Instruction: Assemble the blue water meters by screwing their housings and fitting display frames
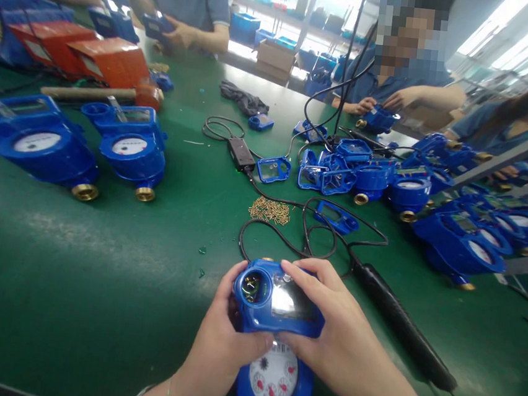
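Note:
Right in front of me is a blue water meter [273,379] with a white dial and small red pointers. On its far end sits a blue cover [257,317] with a round opening and a clear window; parts show inside the opening. My left hand [222,337] grips the cover's left side, thumb along the near edge. My right hand [331,323] clasps its right side, fingers on top and thumb at the near edge. Beyond them lies a pile of small brass screws [269,211]. A black electric screwdriver [405,324] rests to the right of my right hand.
Two blue meters [131,148] stand at left, near orange boxes [111,62] and a hammer [91,93]. Loose blue covers [273,169], a black cable box [241,154] and looping cables lie ahead. Many meters [469,243] crowd the right side. Co-workers [189,4] sit across the green table [74,279].

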A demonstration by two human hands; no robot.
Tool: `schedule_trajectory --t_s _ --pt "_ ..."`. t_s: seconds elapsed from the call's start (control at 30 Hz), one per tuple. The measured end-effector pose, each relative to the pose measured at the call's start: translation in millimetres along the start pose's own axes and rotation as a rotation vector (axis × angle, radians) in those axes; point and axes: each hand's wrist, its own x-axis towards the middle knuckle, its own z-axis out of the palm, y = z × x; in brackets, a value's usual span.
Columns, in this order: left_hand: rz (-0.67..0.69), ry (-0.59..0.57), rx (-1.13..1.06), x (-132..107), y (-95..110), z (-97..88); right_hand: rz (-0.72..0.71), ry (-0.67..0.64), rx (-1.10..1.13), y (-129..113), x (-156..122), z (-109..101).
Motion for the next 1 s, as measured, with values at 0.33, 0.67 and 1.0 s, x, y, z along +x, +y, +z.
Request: schedule_trajectory --t_s 0.33,0.67,1.0 --pt "-0.009 -0.017 0.079 1.2 0.0 -0.1 0.012 -0.041 -0.005 -1.9 3.3 -2.0" --pt "-0.025 -0.027 0.036 1.3 1.9 0.4 -0.005 -0.05 -0.088 -3.4 2.5 -2.4" --pt "0.033 -0.037 0.087 2.2 -2.2 -4.0 -0.023 -0.051 -0.135 -6.8 3.0 -5.1"
